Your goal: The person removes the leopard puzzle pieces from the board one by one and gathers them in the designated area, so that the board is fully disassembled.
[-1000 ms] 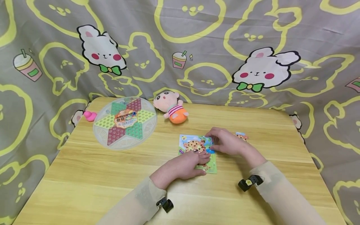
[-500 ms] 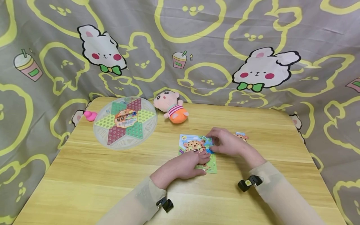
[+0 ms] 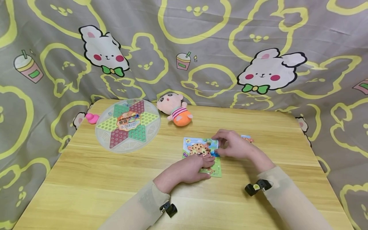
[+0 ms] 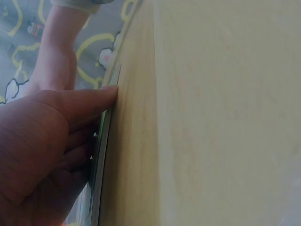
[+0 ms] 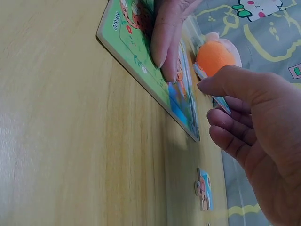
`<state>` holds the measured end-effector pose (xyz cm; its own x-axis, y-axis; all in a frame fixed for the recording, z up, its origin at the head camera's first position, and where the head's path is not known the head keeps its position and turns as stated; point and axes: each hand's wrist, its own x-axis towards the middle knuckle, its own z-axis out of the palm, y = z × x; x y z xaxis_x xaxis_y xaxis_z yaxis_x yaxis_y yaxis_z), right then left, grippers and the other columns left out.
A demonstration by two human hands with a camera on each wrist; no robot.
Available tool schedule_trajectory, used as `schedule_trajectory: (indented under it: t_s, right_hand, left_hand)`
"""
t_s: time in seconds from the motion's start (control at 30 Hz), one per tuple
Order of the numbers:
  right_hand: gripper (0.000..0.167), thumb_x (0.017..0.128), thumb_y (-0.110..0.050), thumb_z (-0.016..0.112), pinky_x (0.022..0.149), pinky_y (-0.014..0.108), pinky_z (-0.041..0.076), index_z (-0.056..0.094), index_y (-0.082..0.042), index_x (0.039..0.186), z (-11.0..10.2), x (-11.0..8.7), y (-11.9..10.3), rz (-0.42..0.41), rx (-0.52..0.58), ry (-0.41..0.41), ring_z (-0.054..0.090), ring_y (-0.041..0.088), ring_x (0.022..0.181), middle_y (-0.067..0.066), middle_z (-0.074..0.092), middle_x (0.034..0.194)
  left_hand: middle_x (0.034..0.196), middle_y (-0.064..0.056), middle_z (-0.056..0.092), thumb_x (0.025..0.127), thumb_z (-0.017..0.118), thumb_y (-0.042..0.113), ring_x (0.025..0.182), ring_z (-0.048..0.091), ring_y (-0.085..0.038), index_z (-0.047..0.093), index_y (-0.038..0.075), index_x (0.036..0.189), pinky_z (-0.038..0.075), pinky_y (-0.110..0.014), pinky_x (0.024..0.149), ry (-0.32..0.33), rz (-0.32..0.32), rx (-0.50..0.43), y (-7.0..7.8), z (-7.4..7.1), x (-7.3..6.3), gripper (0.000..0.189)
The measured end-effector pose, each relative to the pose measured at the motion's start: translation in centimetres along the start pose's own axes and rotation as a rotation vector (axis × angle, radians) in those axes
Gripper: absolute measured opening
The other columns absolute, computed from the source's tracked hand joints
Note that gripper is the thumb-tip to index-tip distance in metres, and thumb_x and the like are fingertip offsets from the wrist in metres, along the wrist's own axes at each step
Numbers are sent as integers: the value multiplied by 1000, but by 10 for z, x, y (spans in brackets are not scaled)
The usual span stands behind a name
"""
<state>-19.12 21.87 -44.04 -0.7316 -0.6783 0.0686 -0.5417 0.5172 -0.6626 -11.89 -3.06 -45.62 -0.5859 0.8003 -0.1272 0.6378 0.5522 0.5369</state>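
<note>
A jigsaw puzzle board [image 3: 217, 169] with a spotted cartoon animal lies flat on the table. My left hand [image 3: 185, 168] rests on its lower left part, hiding some of the picture. Fairly straight fingers touch its face, while the thumb [image 4: 91, 101] lies along the near edge. At the board's upper right is my right hand [image 3: 234, 145]. Its thumb and fingers pinch a small puzzle piece [image 5: 222, 104], seen tilted and above the board in the right wrist view. The hand covers much of that piece.
A loose puzzle piece [image 3: 248, 138] lies behind my right hand. Farther back are a plush doll [image 3: 176, 111], a round Chinese checkers board [image 3: 106, 135] and a pink toy duck [image 3: 92, 118]. A patterned curtain [image 3: 212, 28] hangs along the table's far edge.
My right hand has shifted slightly to the right at the board's upper right corner, still holding the piece. The left hand has stayed where it was.
</note>
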Motion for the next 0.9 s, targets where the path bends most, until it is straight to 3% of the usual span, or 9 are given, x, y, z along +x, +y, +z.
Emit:
schedule_trajectory:
  t_s: [0.27, 0.5, 0.9]
  right_hand:
    - [41, 85, -9, 87, 78, 34, 60, 73, -6, 124, -4, -8, 2, -9, -4, 42, 65, 15, 88, -4, 68, 100]
    - [43, 85, -5, 88, 79, 40, 61, 72, -2, 125, -12, -18, 3, -13, 22, 82, 67, 23, 89, -1, 68, 104]
    - [42, 82, 1, 89, 77, 33, 61, 74, -2, 121, -28, -47, 18, -63, -4, 199, 66, 20, 85, -2, 69, 103]
  left_hand:
    - [165, 2, 40, 105, 68, 34, 155, 30, -15, 54, 10, 155, 23, -32, 126, 3, -3, -11, -1, 2, 0, 57]
    - [165, 1, 40, 105, 68, 34, 155, 30, -15, 54, 10, 155, 22, -32, 126, 6, 0, -2, -2, 2, 0, 57]
    - [165, 3, 40, 105, 68, 35, 156, 28, -14, 54, 12, 155, 21, -33, 127, 8, -8, 5, -3, 4, 0, 58]
